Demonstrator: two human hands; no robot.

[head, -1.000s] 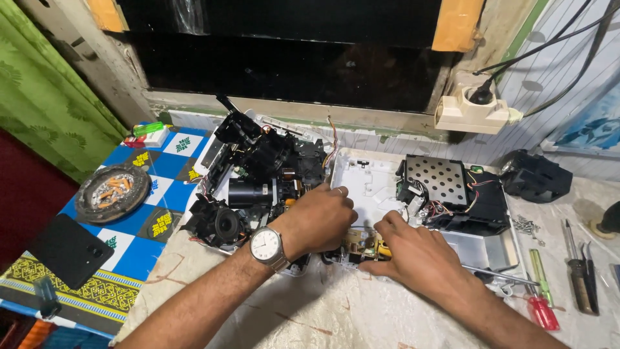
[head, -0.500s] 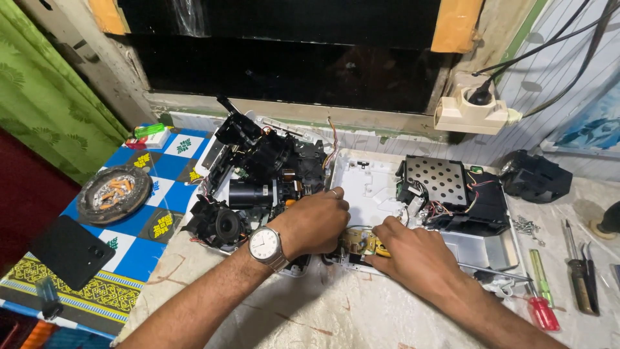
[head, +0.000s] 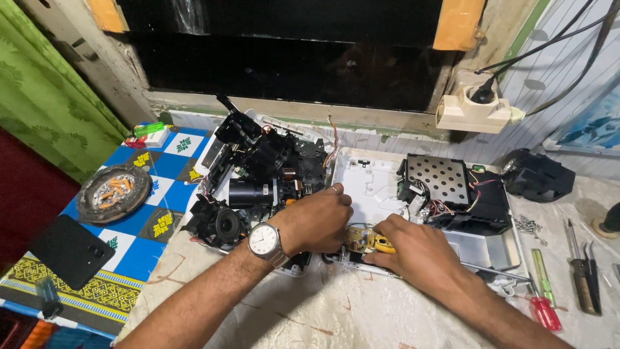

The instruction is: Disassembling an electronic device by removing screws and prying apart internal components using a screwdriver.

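Lighting: bright, even, from above and slightly in front; white shell (head: 368,184) near centre close to overexposed.
Shadows: soft, short, under left hand (head: 316,220) and right hand (head: 413,249), falling toward 6 o'clock.
Dark zone: black window pane (head: 290,52) at 12 o'clock, faint reflections only.
Glare: small highlights on wristwatch (head: 263,240) glass.
Focus: centre sharp; 7 o'clock corner dim, slightly soft.
Distortion: wide-angle bowing at 9 and 3 o'clock edges.

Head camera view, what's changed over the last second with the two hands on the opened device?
Very little. The right hand has slid slightly right along the small yellow-and-tan circuit board, fingers still on it. The left hand stays pressed on the black lens assembly. The white casing, ashtray and screwdrivers have not moved.
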